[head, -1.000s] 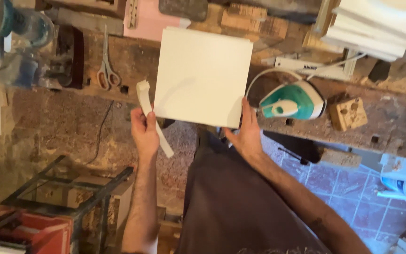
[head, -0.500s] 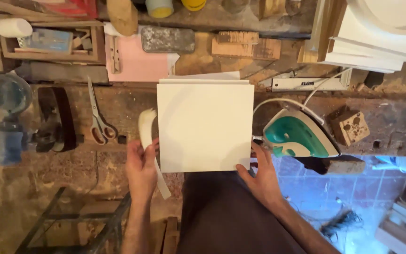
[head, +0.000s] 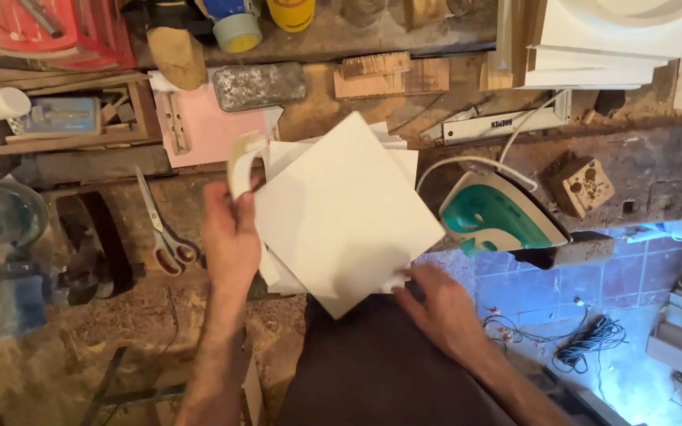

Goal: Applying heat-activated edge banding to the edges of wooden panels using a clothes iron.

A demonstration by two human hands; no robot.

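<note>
White panel (head: 345, 209) edges near iron (head: 499, 217), scissors (head: 159, 229).

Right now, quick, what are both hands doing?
Left hand: closed on a pale curled strip of edging tape.
Right hand: fingers pinching the white square board at its lower edge.

Scissors (head: 161, 229) lie left of the panel (head: 346, 209), iron (head: 499, 217) right.

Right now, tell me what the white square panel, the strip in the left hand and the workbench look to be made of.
White square panel: probably laminated board, smooth matte face, stiff flat edges.
Strip: likely thin plastic or veneer edging, cream, curling freely above the left hand.
Workbench: rough worn wood, brown, dusty and pitted.
</note>
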